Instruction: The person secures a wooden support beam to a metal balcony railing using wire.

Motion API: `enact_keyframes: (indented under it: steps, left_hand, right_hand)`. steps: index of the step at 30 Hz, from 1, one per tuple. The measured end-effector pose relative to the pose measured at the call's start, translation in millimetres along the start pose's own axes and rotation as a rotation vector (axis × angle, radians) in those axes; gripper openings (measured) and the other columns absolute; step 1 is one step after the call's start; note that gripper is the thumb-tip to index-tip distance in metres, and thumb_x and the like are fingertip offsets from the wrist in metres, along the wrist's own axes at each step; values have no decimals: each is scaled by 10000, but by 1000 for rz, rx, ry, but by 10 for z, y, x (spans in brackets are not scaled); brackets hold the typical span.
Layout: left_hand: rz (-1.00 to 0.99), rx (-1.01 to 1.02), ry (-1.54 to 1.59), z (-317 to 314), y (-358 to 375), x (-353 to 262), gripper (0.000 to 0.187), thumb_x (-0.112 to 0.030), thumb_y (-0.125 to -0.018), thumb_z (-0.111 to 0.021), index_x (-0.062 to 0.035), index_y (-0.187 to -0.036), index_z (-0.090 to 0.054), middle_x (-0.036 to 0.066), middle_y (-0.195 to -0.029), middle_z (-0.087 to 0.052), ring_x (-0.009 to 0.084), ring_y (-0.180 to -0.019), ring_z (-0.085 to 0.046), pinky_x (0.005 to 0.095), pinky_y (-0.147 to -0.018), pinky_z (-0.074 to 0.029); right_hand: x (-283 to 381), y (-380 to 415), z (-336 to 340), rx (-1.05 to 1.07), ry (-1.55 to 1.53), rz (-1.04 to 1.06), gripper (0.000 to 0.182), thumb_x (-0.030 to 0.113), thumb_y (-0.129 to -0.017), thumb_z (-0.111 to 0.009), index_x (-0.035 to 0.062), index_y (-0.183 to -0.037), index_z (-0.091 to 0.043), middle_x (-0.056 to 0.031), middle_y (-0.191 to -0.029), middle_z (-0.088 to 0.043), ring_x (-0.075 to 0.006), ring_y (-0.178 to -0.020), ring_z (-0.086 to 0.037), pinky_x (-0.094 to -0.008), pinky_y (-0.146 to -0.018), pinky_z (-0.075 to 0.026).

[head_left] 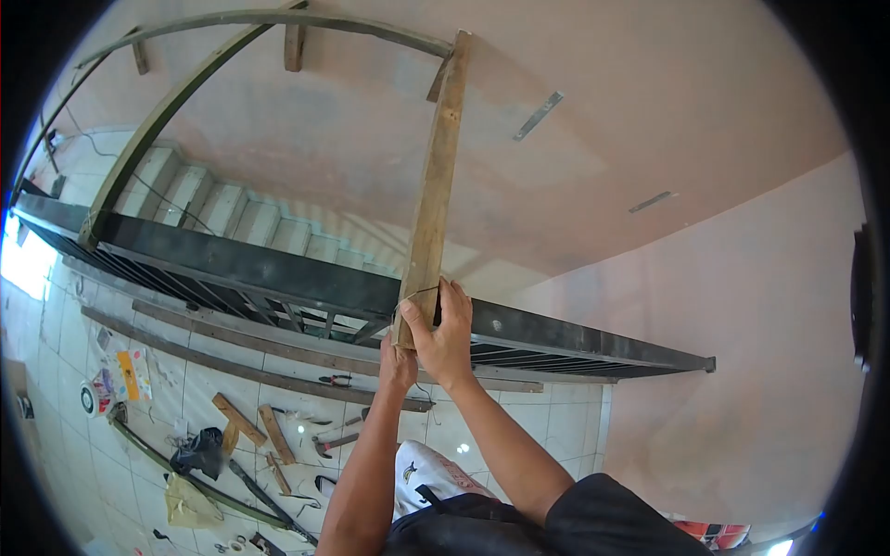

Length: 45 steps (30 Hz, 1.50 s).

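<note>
A long wooden beam (pixel 436 195) lies across the dark metal railing (pixel 269 269), its near end between my hands. My right hand (pixel 445 338) is wrapped round the right side of that end, thumb on top. Below and to the left, my left hand (pixel 399 364) is at the underside of the end, its fingers mostly hidden by the wood. A thin wire (pixel 419 293) passes over the beam at the railing. The beam's far end meets a curved wooden strip (pixel 371 28) near the wall.
Pale stairs (pixel 227 211) run behind the railing. On the tiled floor lie long curved strips (pixel 232 363), a hammer (pixel 336 443), pliers (pixel 336 379), short wood blocks (pixel 276 434), a black bag (pixel 199 452) and a white bucket (pixel 95 398). Metal plates (pixel 539 116) are on the wall.
</note>
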<state>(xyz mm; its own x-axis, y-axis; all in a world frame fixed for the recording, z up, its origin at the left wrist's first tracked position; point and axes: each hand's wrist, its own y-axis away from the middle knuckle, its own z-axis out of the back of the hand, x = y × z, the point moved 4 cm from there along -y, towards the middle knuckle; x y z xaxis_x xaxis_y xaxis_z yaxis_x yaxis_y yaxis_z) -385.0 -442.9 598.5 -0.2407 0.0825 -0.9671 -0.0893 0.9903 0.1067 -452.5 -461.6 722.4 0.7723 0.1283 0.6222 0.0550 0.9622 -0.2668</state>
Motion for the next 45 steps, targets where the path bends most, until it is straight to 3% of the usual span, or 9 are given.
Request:
enact_keyframes:
  steps: [9, 14, 21, 24, 29, 33, 35, 39, 45]
  left_hand:
    - [91, 81, -45, 1, 1, 2, 888, -774, -928, -263, -28, -1336, -522, 113, -1134, -651, 172, -969, -629, 323, -767, -522]
    - [-67, -46, 146, -46, 109, -127, 547, -471, -1043, -385, -49, -1374, -494, 41, -1159, -636, 105, -948, -601, 254, -720, -492]
    - [-63, -39, -25, 135, 106, 81, 462, -444, -1060, -374, -76, -1306, -508, -32, -878, -570, 48, -690, -459, 219, -553, -356]
    - [32, -73, 77, 145, 17, 119, 529, -544, -1044, -363, -79, -1236, -527, -27, -838, -529, 58, -655, -420, 221, -541, -336]
    - [154, -174, 233, 157, 64, 227, 423, -413, -1049, -391, -51, -1052, -609, -18, -749, -540, 45, -561, -377, 221, -508, -270]
    - [181, -141, 252, 143, 51, 224, 407, -387, -1033, -423, -39, -990, -630, -32, -688, -477, 57, -553, -353, 244, -510, -252]
    - [196, -185, 250, 175, 57, 239, 407, -379, -1029, -424, -36, -970, -634, -33, -673, -458, 64, -546, -334, 251, -510, -240]
    - [154, -104, 109, 256, 89, 207, 474, -405, -1041, -370, -27, -963, -645, -40, -662, -431, 77, -546, -312, 254, -521, -232]
    - [70, -36, 27, 326, 42, 274, 519, -462, -1076, -299, -24, -989, -563, -7, -738, -486, 102, -603, -379, 292, -543, -320]
  right_hand:
    - [-22, -166, 61, 273, 89, -5, 854, 567, -914, -562, -195, -1285, -455, -374, -1303, -507, -517, -1321, -385, -542, -1120, -263]
    - [4, -161, 78, 263, 93, -9, 764, 528, -892, -615, -161, -1201, -500, -375, -1244, -540, -532, -1314, -396, -566, -1110, -280]
    - [94, -279, 171, 430, 48, -38, 727, 529, -860, -654, -123, -1158, -531, -344, -1204, -572, -493, -1258, -463, -541, -1139, -267]
    - [-14, 72, 309, -84, 36, 319, 537, 331, -898, -684, -93, -1204, -560, -280, -1235, -574, -427, -1130, -550, -489, -1014, -425]
    - [-440, 782, 454, 409, -39, -29, 454, 210, -948, -617, -30, -1316, -503, -232, -1102, -661, -363, -1038, -659, -397, -912, -527]
    - [-629, 1015, -9, 588, -118, -263, 464, 209, -974, -561, -16, -1367, -460, -272, -1060, -668, -458, -998, -643, -452, -892, -515]
    - [-610, 1086, -130, 719, -526, -633, 463, 239, -972, -576, -20, -1345, -484, -245, -1040, -682, -377, -900, -689, -437, -829, -544]
    - [-632, 1039, -159, 762, 176, -163, 245, 133, -932, -580, 6, -1140, -610, -191, -973, -665, -353, -857, -661, -434, -763, -531]
    - [-40, 173, 549, 133, -27, 284, 280, 244, -919, -626, -12, -1028, -656, -167, -1008, -669, -370, -935, -603, -441, -839, -491]
